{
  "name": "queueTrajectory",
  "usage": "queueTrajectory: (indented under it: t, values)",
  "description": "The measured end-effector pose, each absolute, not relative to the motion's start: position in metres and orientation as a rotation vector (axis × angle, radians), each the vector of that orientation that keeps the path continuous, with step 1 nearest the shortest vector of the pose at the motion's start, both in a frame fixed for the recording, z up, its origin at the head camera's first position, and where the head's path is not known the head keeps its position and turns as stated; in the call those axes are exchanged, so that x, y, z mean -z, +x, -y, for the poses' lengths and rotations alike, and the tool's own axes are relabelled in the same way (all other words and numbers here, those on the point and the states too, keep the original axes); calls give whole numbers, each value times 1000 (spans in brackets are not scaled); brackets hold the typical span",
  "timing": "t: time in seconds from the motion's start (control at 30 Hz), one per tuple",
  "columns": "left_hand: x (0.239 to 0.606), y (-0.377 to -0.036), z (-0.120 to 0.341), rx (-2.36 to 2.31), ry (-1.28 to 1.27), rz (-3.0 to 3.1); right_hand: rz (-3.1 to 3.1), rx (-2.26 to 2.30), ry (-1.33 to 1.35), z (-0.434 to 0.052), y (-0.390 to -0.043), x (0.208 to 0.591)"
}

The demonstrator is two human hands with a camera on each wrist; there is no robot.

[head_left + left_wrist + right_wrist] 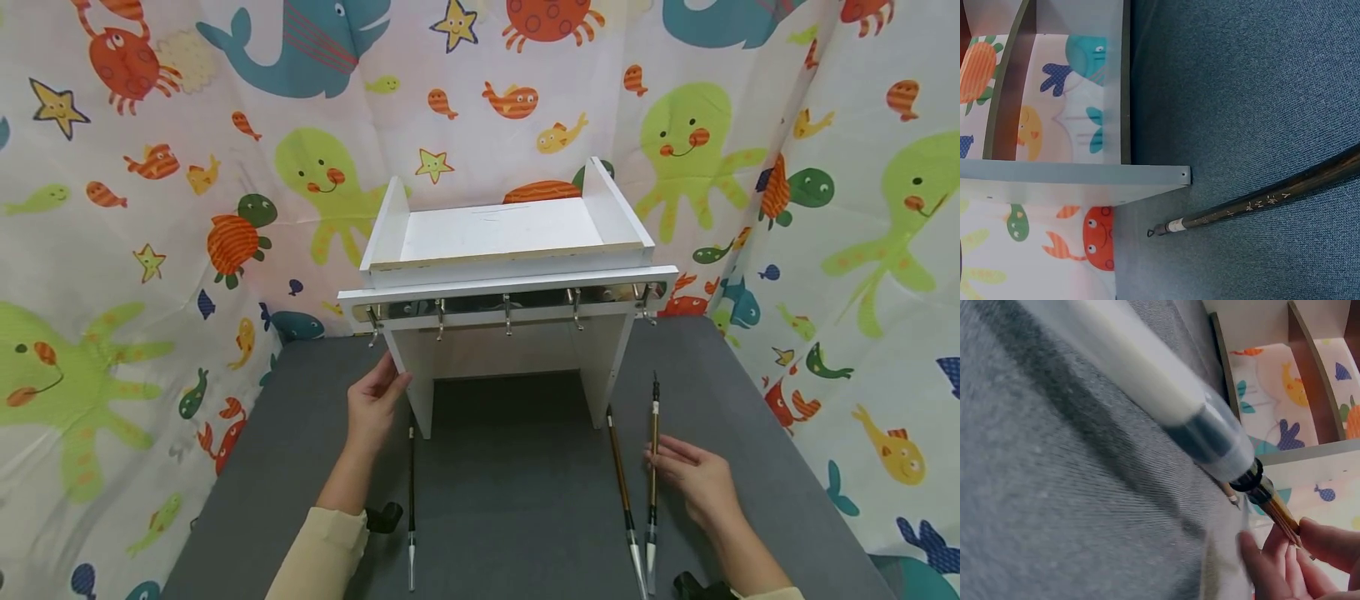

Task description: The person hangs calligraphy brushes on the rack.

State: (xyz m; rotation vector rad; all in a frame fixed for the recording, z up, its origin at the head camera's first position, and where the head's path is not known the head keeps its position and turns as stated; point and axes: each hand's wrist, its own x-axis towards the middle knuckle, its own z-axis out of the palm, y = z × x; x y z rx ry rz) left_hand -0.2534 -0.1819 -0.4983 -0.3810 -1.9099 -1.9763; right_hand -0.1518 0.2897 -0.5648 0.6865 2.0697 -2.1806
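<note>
Head view shows your right hand [693,483] pinching the outer brush [653,475] near the table's [525,500] right edge; the brush lies lengthwise, running away from you towards the white rack [510,283]. Another brush [622,492] lies just beside it. Your left hand [375,400], fingers straight, rests on the rack's left leg, with a third brush [411,500] below it. Rack hooks [507,317] hang bare.

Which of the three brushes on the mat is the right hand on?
The rightmost brush: the right hand pinches its shaft. The middle brush and left brush lie untouched.
</note>
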Motion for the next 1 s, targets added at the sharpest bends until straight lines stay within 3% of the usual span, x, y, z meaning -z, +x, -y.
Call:
queueTrajectory:
  t: [0.73,1.0]
  values:
    - [498,-254,184,2044,-364,1893,-2069,2305,604,-288,-143,511]
    - [499,-255,183,2045,-347,1902,-2122,2499,361,-275,-129,485]
